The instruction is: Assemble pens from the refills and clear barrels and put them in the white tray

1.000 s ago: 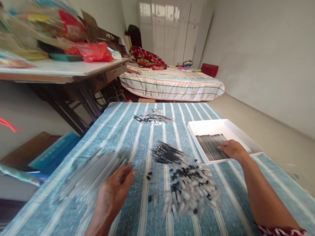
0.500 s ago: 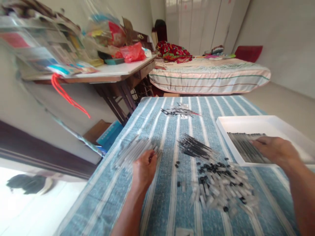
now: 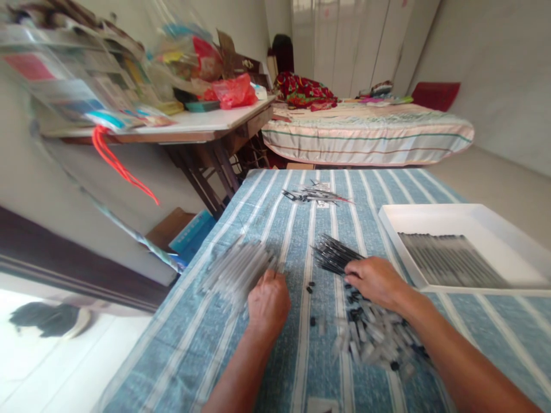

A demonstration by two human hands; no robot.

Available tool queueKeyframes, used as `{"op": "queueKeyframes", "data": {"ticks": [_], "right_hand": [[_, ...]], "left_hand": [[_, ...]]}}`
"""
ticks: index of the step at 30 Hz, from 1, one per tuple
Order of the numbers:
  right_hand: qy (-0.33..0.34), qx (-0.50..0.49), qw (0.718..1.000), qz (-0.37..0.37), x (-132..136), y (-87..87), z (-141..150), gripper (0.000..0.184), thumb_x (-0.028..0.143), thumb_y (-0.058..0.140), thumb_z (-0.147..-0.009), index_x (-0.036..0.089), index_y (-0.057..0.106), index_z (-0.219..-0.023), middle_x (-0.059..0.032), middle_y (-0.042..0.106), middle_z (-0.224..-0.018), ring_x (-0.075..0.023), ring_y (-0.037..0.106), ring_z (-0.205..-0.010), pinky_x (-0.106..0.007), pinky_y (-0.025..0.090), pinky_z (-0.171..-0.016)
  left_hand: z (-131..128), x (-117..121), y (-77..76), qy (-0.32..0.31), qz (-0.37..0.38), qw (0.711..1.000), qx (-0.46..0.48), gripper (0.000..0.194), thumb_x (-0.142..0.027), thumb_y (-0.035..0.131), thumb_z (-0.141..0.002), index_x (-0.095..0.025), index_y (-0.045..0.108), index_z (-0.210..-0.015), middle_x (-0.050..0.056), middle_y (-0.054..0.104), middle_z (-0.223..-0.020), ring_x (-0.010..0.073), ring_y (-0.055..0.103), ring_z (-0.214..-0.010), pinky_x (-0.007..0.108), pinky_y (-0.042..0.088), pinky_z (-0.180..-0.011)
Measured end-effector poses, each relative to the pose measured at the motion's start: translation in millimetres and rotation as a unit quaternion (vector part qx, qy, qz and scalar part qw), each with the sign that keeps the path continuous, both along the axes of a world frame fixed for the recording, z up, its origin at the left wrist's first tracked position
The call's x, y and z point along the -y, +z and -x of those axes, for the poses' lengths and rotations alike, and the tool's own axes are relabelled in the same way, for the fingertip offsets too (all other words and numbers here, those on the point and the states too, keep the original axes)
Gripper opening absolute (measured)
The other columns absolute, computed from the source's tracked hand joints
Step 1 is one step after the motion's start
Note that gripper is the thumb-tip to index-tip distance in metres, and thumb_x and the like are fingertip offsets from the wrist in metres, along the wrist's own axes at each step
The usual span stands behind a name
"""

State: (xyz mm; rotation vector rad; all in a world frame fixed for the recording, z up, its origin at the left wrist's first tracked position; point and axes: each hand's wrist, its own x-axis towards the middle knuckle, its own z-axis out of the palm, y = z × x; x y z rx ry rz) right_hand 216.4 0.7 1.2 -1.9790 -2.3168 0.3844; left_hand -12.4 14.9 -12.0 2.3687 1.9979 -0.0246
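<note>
My left hand (image 3: pixel 269 299) is closed at the near right end of a pile of clear pen barrels (image 3: pixel 235 269), its fingertips pinching a barrel there. Over the near end of a bundle of dark pen refills (image 3: pixel 333 252), my right hand (image 3: pixel 375 280) has thumb and fingers pressed together on a refill. Below the right hand lies a heap of clear pen caps (image 3: pixel 374 338) with small black plugs (image 3: pixel 395 365) among them, partly hidden by the right forearm. A white tray (image 3: pixel 482 215) on the right holds a row of assembled pens (image 3: pixel 450 259).
A blue striped cloth (image 3: pixel 279 355) covers the table. Loose pen parts (image 3: pixel 316 195) lie on a paper label at the far end. A cluttered side table (image 3: pixel 206 123) stands at left, with red cords (image 3: pixel 123 169) hanging down. Behind is a bed (image 3: pixel 370 132).
My right hand has moved left from the row in the tray to the dark refills. My left hand has shifted slightly right and nearer, staying by the barrels.
</note>
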Motion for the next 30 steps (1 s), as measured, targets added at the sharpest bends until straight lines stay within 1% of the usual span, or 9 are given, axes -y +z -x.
{"op": "queueKeyframes", "data": {"ticks": [4, 6, 10, 12, 16, 19, 23, 27, 30], "right_hand": [[-0.009, 0.100, 0.995, 0.021, -4.9, -5.9, 13.9, 0.021, 0.025, 0.049, -0.083, 0.019, 0.068, -0.080, -0.0110, 0.071, -0.078, -0.0238, 0.066, -0.076, -0.026, 0.037, -0.059], [-0.010, 0.113, 0.993, 0.025, -6.1, -9.2, 15.3, 0.022, 0.023, 0.047, -0.083, 0.018, 0.067, -0.080, -0.0124, 0.071, -0.079, -0.0254, 0.066, -0.077, -0.027, 0.037, -0.059], [-0.020, 0.108, 0.994, 0.027, -6.9, -10.9, 11.7, 0.019, 0.023, 0.047, -0.082, 0.019, 0.066, -0.083, -0.0108, 0.070, -0.080, -0.0256, 0.066, -0.080, -0.027, 0.036, -0.058], [-0.027, 0.108, 0.994, 0.023, -7.0, -10.2, 8.7, 0.020, 0.024, 0.046, -0.083, 0.020, 0.065, -0.083, -0.0101, 0.070, -0.080, -0.0253, 0.065, -0.080, -0.026, 0.036, -0.057], [-0.024, 0.114, 0.993, 0.016, -7.1, -11.5, 5.2, 0.020, 0.027, 0.046, -0.083, 0.020, 0.064, -0.087, -0.0106, 0.070, -0.082, -0.0260, 0.065, -0.079, -0.027, 0.034, -0.056], [-0.014, 0.112, 0.993, 0.019, -7.5, -14.5, 5.4, 0.019, 0.028, 0.047, -0.083, 0.020, 0.064, -0.088, -0.0106, 0.070, -0.082, -0.0268, 0.066, -0.079, -0.027, 0.032, -0.055], [-0.017, 0.108, 0.994, 0.010, -7.7, -14.0, 4.7, 0.018, 0.025, 0.046, -0.083, 0.020, 0.063, -0.083, -0.0099, 0.070, -0.079, -0.0247, 0.066, -0.076, -0.026, 0.029, -0.054], [-0.010, 0.094, 0.995, -0.019, -5.1, -6.0, 0.3, 0.015, 0.024, 0.047, -0.084, 0.020, 0.062, -0.083, -0.0063, 0.069, -0.073, -0.0205, 0.064, -0.069, -0.025, 0.027, -0.054], [0.028, 0.077, 0.996, -0.045, -1.6, 0.3, -2.8, 0.017, 0.026, 0.044, -0.087, 0.021, 0.061, -0.085, -0.0035, 0.069, -0.070, -0.0181, 0.063, -0.065, -0.025, 0.026, -0.054]], "left_hand": [[-0.8, 4.1, 0.0, -0.032, -0.008, 0.999, -0.007, 0.023, -0.014, 0.039, -0.083, -0.016, 0.062, -0.083, 0.011, 0.061, -0.089, 0.0239, 0.059, -0.086, 0.031, 0.044, -0.071], [-2.2, 6.5, -0.8, -0.050, -0.018, 0.999, -0.011, 0.023, -0.012, 0.038, -0.082, -0.015, 0.061, -0.083, 0.012, 0.061, -0.090, 0.0243, 0.058, -0.086, 0.032, 0.043, -0.072], [-5.4, 9.3, -2.2, -0.070, -0.033, 0.997, 0.002, 0.021, -0.009, 0.039, -0.082, -0.016, 0.059, -0.082, 0.011, 0.060, -0.091, 0.0244, 0.056, -0.086, 0.033, 0.042, -0.075], [-6.4, 9.7, -1.8, -0.072, -0.027, 0.996, 0.041, 0.019, -0.010, 0.038, -0.083, -0.016, 0.056, -0.082, 0.011, 0.059, -0.089, 0.0228, 0.057, -0.085, 0.032, 0.042, -0.076], [-6.9, 10.1, 1.0, -0.062, -0.008, 0.985, 0.158, 0.015, -0.012, 0.038, -0.086, -0.017, 0.052, -0.083, 0.008, 0.057, -0.087, 0.0180, 0.058, -0.080, 0.027, 0.043, -0.073], [-6.5, 10.0, 1.1, -0.062, -0.018, 0.970, 0.236, 0.013, -0.014, 0.039, -0.085, -0.019, 0.050, -0.081, 0.006, 0.056, -0.084, 0.0168, 0.058, -0.078, 0.026, 0.044, -0.072], [-5.3, 8.9, -4.0, -0.086, -0.042, 0.939, 0.329, 0.010, -0.015, 0.044, -0.083, -0.019, 0.052, -0.079, 0.002, 0.056, -0.079, 0.0154, 0.057, -0.075, 0.025, 0.043, -0.070], [-3.1, 7.0, -8.0, -0.111, -0.048, 0.917, 0.380, 0.012, -0.015, 0.047, -0.082, -0.017, 0.058, -0.086, 0.002, 0.057, -0.077, 0.0154, 0.057, -0.074, 0.026, 0.043, -0.069], [-2.1, 6.2, -6.7, -0.138, -0.040, 0.908, 0.393, 0.017, -0.013, 0.046, -0.083, -0.015, 0.060, -0.092, 0.004, 0.058, -0.082, 0.0158, 0.057, -0.077, 0.026, 0.044, -0.071]]}}
